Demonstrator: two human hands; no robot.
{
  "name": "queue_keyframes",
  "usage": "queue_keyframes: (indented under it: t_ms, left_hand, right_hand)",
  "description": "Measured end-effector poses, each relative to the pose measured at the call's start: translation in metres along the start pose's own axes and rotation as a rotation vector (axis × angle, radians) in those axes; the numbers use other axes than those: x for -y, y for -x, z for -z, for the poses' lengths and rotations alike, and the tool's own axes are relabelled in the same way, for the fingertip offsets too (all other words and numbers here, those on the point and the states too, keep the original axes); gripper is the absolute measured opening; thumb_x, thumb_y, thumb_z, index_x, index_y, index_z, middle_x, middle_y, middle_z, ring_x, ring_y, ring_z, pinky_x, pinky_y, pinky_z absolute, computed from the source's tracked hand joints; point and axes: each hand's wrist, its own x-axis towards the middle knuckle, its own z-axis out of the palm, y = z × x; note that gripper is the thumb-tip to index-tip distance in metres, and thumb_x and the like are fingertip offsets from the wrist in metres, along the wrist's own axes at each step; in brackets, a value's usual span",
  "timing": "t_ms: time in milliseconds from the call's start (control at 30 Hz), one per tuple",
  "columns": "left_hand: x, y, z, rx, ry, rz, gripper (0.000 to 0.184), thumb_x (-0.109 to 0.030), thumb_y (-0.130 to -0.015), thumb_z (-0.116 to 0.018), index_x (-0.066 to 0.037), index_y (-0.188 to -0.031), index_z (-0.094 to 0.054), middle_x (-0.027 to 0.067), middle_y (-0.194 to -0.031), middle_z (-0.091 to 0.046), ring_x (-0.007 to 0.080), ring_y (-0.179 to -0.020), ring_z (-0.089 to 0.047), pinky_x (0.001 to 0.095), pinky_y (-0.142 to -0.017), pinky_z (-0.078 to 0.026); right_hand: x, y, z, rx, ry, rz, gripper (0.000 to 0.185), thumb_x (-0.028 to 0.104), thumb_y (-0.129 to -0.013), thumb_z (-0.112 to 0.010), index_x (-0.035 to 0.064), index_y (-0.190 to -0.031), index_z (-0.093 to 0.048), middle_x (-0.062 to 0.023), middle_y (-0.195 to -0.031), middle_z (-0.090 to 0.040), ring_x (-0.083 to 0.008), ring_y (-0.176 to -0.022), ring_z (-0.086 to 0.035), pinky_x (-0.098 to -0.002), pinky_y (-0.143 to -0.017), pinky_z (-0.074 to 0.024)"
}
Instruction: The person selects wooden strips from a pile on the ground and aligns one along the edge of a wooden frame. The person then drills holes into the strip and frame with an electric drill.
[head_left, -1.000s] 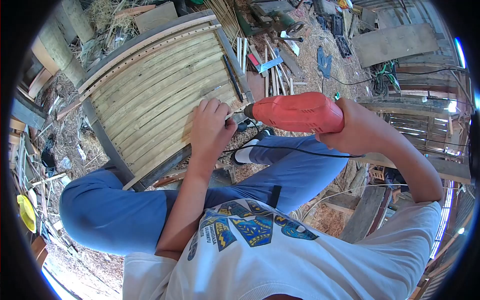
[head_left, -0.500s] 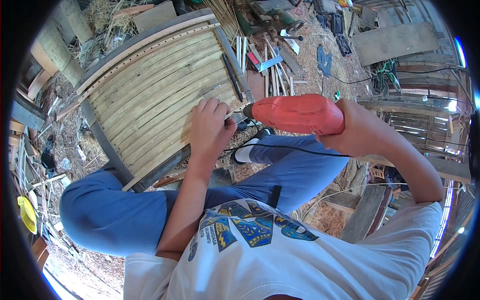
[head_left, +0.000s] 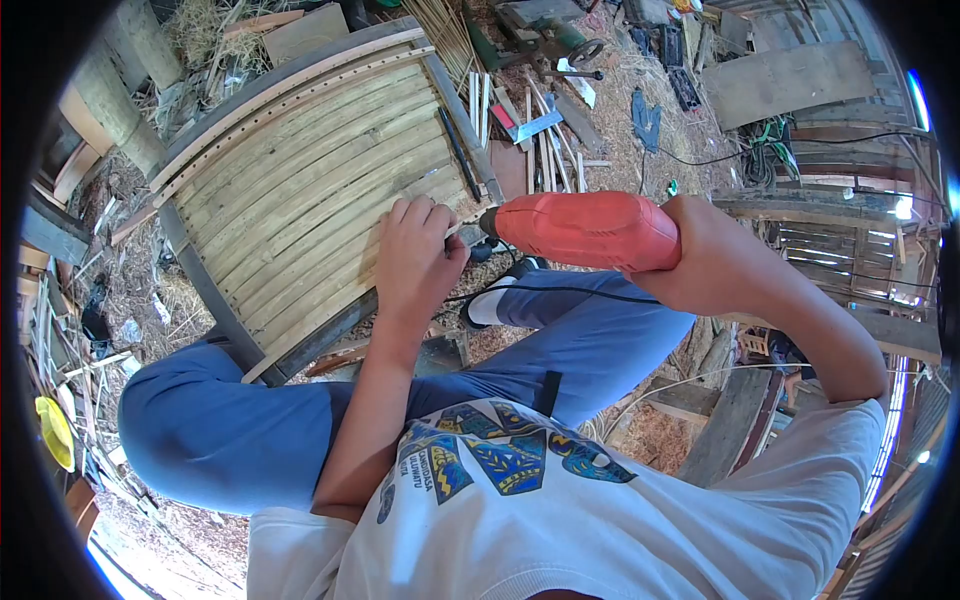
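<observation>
My right hand [head_left: 700, 255] is wrapped around the rear of a red power drill [head_left: 590, 232], which points left. Its dark chuck [head_left: 489, 222] sits just beside my left hand [head_left: 418, 250]. The fingers of that hand are closed on a thin pale wooden stick [head_left: 465, 221], which runs up to the chuck. Whether the chuck grips the stick is too small to tell. Below my left hand lies a slatted wooden panel [head_left: 310, 170] in a dark frame, with a row of small holes in a strip along its far edge.
A dark rod [head_left: 459, 155] lies on the panel's right side. Beyond it, on the ground, are loose wooden strips [head_left: 545, 160] and a try square [head_left: 532, 124]. The black cord [head_left: 570, 291] passes over my leg. A yellow object [head_left: 55, 433] is at far left.
The drill and my right hand have shifted slightly left, with the chuck closer to my left hand. My left hand has moved barely at all.
</observation>
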Motion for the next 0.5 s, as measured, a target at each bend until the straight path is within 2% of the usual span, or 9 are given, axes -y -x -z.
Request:
queue_keyframes:
  t_ms: [500]
  left_hand:
    - [0.0015,-0.0003,0.0036,0.029,0.023,-0.009,0.025,0.0,-0.071,-0.075,-0.005,-0.094,-0.067,0.013,-0.098,-0.061,0.036,-0.099,-0.059,0.048,-0.089,-0.05]
  right_hand:
    - [0.0007,0.0013,-0.0012,-0.04,0.084,-0.027,0.025,0.016,-0.079,-0.08,-0.0021,-0.097,-0.078,-0.0275,-0.087,-0.077,-0.0465,-0.091,-0.076,-0.0509,-0.082,-0.0598]
